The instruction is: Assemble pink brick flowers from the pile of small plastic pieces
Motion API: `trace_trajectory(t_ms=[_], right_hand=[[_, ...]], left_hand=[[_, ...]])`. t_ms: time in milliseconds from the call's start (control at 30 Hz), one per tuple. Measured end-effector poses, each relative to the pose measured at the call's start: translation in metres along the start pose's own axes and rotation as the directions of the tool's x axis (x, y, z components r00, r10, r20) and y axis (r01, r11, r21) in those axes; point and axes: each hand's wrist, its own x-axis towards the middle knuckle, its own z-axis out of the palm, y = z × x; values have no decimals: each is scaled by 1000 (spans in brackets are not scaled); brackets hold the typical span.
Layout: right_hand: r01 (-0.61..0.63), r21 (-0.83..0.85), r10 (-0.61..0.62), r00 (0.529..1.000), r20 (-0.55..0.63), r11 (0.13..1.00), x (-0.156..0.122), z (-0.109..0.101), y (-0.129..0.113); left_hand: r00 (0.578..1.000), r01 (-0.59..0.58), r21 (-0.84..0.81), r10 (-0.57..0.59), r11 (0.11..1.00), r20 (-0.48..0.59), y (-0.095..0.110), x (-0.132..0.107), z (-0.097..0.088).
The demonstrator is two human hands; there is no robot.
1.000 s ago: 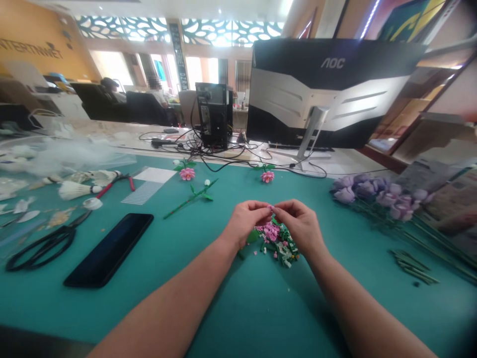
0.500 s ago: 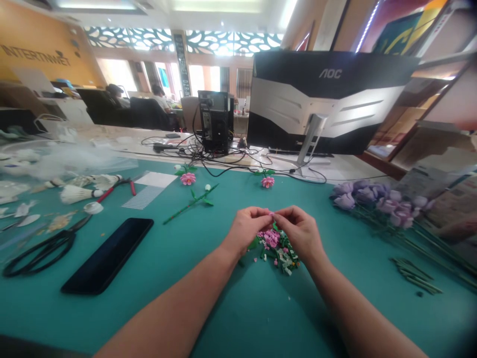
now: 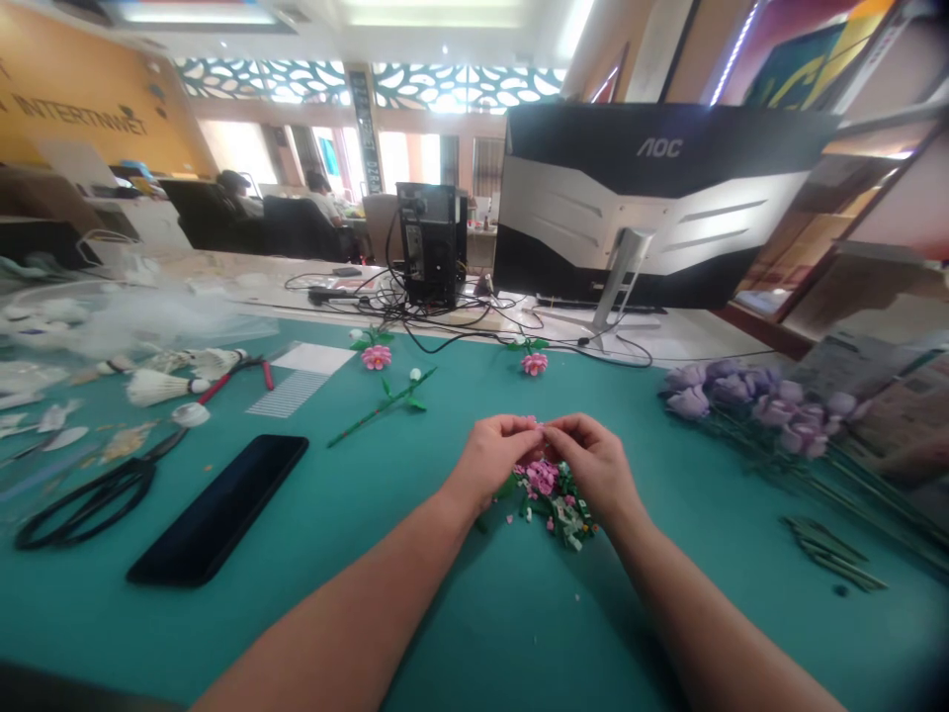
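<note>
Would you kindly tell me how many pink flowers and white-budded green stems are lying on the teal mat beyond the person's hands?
Pink brick flowers: 2
White-budded green stems: 1
Total: 3

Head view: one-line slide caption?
Left hand and right hand pinch a small pink piece above pink and green bricks on a teal mat.

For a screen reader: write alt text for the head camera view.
The left hand and right hand meet at the fingertips above a pile of pink and green plastic bricks on a teal mat. Pink flowers and purple flowers lie nearby, with a phone and scissors to the left and a monitor beyond.
</note>
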Motion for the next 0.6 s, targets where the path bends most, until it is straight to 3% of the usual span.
trace_trajectory(t_ms=[367, 600], right_hand=[[-41, 4, 41, 995, 91, 999, 0, -4, -6], [14, -87, -12, 1000, 22, 996, 4, -10, -5]], left_hand=[[1000, 8, 27, -7, 1000, -6, -1, 2, -3], [999, -37, 134, 40, 990, -18, 1, 6, -8]])
